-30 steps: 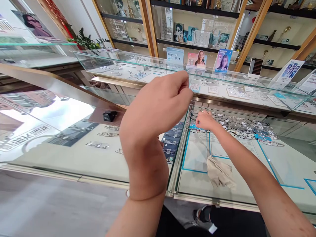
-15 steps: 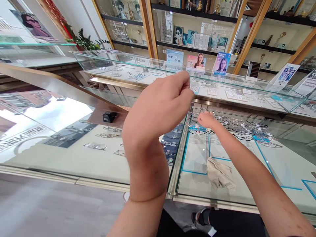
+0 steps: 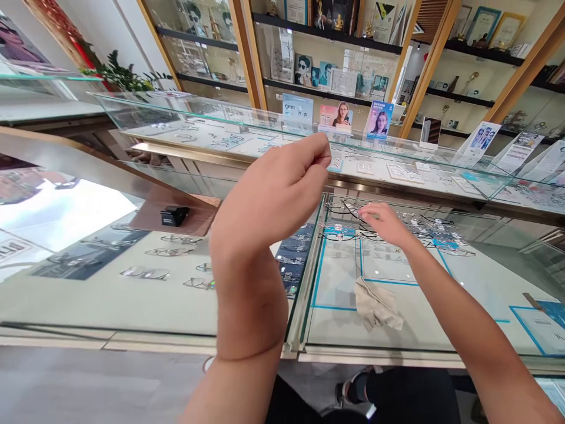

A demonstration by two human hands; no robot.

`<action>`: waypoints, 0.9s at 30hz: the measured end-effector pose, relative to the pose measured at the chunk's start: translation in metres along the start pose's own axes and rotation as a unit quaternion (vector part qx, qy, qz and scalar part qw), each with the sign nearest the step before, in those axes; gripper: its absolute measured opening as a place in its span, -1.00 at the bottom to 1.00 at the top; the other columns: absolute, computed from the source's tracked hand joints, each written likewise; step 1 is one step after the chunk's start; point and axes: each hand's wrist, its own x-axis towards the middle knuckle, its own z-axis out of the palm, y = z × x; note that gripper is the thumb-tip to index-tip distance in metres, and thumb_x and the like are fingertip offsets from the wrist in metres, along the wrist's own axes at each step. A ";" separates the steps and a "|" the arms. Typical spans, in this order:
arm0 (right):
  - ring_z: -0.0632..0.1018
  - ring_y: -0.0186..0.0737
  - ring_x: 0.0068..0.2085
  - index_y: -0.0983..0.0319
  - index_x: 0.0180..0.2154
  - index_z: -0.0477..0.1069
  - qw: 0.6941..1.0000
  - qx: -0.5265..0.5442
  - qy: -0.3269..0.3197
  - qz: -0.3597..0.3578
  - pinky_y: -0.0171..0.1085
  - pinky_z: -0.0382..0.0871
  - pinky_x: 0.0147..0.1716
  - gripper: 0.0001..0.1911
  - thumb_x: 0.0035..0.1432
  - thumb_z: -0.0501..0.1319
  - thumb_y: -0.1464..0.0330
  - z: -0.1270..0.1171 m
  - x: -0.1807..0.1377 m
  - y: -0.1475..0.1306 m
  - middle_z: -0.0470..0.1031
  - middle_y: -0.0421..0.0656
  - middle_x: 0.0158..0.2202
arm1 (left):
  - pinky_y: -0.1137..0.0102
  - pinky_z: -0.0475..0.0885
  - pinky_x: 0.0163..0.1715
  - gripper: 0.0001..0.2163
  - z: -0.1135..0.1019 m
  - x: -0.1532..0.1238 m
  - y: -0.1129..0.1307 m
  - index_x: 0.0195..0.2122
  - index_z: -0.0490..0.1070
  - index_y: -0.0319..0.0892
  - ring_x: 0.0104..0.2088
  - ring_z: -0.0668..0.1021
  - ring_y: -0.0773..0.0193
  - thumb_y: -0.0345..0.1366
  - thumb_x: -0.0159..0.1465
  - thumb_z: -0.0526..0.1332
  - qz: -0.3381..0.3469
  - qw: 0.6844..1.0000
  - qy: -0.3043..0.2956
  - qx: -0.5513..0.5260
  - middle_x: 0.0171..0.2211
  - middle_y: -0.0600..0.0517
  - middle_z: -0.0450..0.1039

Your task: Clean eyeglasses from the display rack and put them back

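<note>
My left hand [image 3: 278, 188] is raised close to the camera, bent at the wrist, its fingers curled and the thumb pressed to them. Whatever they may hold is hidden. Farther off, my right hand [image 3: 383, 222] reaches over the back rows of eyeglasses on the right glass counter. Its thumb and fingers pinch a pair of eyeglasses [image 3: 352, 208], which looks tilted up from the row. More thin-framed eyeglasses [image 3: 339, 237] lie in front of it and to its right. A crumpled beige cloth [image 3: 377, 304] rests on the counter below this hand.
A brown board with a small black box [image 3: 174, 216] stands on the left glass counter [image 3: 106, 306], above displayed glasses. Behind, a long display case [image 3: 185, 141] carries upright advertising cards [image 3: 379, 119]. Blue-edged sheets [image 3: 338, 277] lie on the right side. Shelves line the back wall.
My right hand has shifted and its fingers have straightened somewhat, with a pair of eyeglasses now tilted at them. My left hand keeps its curled shape. The camera view has turned slightly right.
</note>
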 end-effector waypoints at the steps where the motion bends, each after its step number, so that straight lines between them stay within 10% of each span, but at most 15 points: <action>1: 0.52 0.06 0.14 0.14 -0.16 0.69 0.999 0.053 0.008 0.004 0.10 0.28 0.23 -0.67 0.37 0.15 0.23 -0.004 -0.013 0.003 0.68 -0.05 0.07 | 0.26 0.03 -0.36 -0.81 0.002 0.000 0.001 -0.43 0.08 -0.10 -0.47 0.18 0.28 -0.48 0.29 0.03 0.011 1.000 0.002 -0.007 -0.51 0.09 0.13; 11: 0.52 0.05 0.27 0.10 -0.19 0.72 0.914 0.379 0.116 0.086 0.02 0.24 0.35 -0.53 0.14 0.29 -0.10 0.004 -0.064 0.033 0.69 -0.10 0.09 | 0.29 0.02 -0.38 -0.87 0.076 0.002 0.020 -0.40 0.08 -0.09 -0.48 0.18 0.26 -0.34 0.28 0.03 0.120 0.980 -0.149 -0.062 -0.55 0.12 0.15; 21: 0.52 0.01 0.25 0.10 -0.19 0.73 0.904 0.407 0.108 0.067 -0.05 0.29 0.32 -0.59 0.19 0.28 -0.03 0.018 -0.066 0.011 0.67 -0.11 0.08 | 0.30 0.00 -0.36 -0.81 0.168 -0.019 -0.098 -0.48 0.01 -0.08 -0.44 0.12 0.27 -0.25 0.12 0.09 -0.056 0.928 -0.198 -0.310 -0.52 0.11 0.03; 27: 0.53 0.02 0.21 0.10 -0.18 0.73 0.908 0.403 0.096 0.061 -0.04 0.32 0.29 -0.54 0.19 0.30 -0.10 0.029 -0.070 0.005 0.66 -0.10 0.05 | 0.31 -0.02 -0.40 -0.76 0.184 -0.023 -0.119 -0.49 -0.03 -0.06 -0.49 0.01 0.32 -0.19 0.01 0.11 -0.110 0.883 -0.212 -0.404 -0.55 0.16 -0.07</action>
